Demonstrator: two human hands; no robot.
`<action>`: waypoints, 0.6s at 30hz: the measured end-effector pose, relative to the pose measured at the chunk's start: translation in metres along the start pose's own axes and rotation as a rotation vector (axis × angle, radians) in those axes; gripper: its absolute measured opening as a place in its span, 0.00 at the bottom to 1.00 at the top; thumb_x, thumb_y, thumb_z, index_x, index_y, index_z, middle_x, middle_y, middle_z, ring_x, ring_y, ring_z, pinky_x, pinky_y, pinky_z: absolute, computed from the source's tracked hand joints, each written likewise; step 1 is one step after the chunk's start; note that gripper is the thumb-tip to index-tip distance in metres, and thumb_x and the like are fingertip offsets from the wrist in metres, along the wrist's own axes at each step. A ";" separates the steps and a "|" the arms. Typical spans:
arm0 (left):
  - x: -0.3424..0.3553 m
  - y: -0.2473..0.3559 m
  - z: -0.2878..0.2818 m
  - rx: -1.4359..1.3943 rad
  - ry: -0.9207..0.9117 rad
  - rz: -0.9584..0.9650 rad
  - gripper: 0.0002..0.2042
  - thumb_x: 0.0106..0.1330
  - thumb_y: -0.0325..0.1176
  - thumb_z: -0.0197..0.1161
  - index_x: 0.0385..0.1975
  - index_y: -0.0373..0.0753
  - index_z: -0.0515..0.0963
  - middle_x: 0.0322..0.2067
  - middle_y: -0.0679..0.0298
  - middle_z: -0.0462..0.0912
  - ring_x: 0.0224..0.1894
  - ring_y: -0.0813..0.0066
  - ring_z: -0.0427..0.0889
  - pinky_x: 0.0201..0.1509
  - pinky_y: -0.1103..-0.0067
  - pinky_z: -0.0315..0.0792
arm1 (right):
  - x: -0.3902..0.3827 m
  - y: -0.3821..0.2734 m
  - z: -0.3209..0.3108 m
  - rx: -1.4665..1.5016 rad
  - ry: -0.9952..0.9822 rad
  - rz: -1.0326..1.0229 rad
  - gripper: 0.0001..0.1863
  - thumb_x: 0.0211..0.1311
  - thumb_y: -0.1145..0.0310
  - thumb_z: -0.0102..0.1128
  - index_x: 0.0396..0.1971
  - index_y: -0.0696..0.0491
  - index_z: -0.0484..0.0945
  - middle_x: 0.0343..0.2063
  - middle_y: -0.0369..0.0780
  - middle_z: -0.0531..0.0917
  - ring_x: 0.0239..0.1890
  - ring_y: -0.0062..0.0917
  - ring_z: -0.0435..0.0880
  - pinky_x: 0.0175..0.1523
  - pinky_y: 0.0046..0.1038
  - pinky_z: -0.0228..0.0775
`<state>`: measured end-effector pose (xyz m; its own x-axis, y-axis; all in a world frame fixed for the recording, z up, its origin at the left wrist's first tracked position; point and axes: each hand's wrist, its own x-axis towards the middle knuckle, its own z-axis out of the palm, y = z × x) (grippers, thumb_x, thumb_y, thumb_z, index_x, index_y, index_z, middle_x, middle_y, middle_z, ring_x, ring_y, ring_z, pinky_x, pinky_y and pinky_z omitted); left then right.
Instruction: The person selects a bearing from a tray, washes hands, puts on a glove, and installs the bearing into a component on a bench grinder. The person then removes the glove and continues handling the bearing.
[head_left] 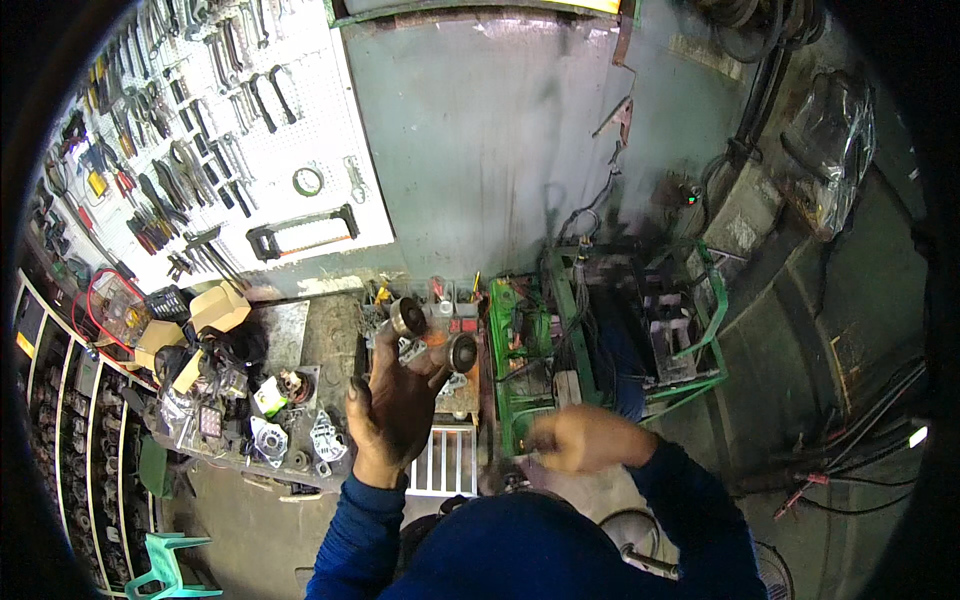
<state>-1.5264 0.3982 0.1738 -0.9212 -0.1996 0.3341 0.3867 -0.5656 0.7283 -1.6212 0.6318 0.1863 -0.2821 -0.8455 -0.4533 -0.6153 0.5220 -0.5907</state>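
My left hand (397, 405) is raised over the workbench. At its fingertips sit two round, ring-shaped metal bearings, one bearing (408, 317) farther out to the left and the other bearing (461, 352) to its right. The left thumb stands away from the other fingers. To the right, my right hand (590, 440) is nearest the front of a green metal machine frame (507, 400). Motion blurs its fingers, which look curled, and whether they hold anything does not show.
On the left bench (335, 350) lie silver alternator housings (268, 440), open cardboard boxes (220, 307) and loose parts. Hand tools hang on a white pegboard (330, 180) behind. Right of the green frame, cables (860, 480) run over the floor. A teal plastic chair (170, 565) stands lower left.
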 end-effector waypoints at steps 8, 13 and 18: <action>0.002 -0.022 0.010 0.023 -0.054 -0.044 0.53 0.62 0.78 0.50 0.77 0.42 0.50 0.72 0.53 0.62 0.72 0.51 0.65 0.75 0.55 0.55 | 0.017 -0.005 -0.002 0.040 0.896 -0.396 0.39 0.60 0.67 0.71 0.70 0.54 0.65 0.62 0.56 0.75 0.58 0.49 0.82 0.63 0.44 0.74; -0.003 -0.016 0.002 -0.175 -0.215 -0.130 0.39 0.72 0.63 0.51 0.76 0.46 0.58 0.70 0.49 0.69 0.71 0.44 0.66 0.76 0.50 0.53 | 0.013 -0.019 -0.020 0.176 0.905 -0.493 0.31 0.65 0.68 0.69 0.67 0.56 0.70 0.60 0.55 0.77 0.57 0.45 0.83 0.61 0.39 0.76; -0.004 -0.005 -0.045 -0.070 0.054 -0.069 0.26 0.76 0.41 0.57 0.68 0.33 0.67 0.65 0.44 0.74 0.69 0.45 0.71 0.74 0.51 0.63 | -0.021 -0.015 -0.111 0.518 1.469 -0.569 0.26 0.67 0.72 0.68 0.62 0.62 0.72 0.51 0.50 0.85 0.53 0.30 0.84 0.57 0.33 0.77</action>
<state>-1.5271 0.3655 0.1417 -0.9472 -0.1999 0.2506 0.3201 -0.6335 0.7044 -1.6876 0.6292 0.2794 -0.7154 -0.1489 0.6827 -0.6669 -0.1461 -0.7307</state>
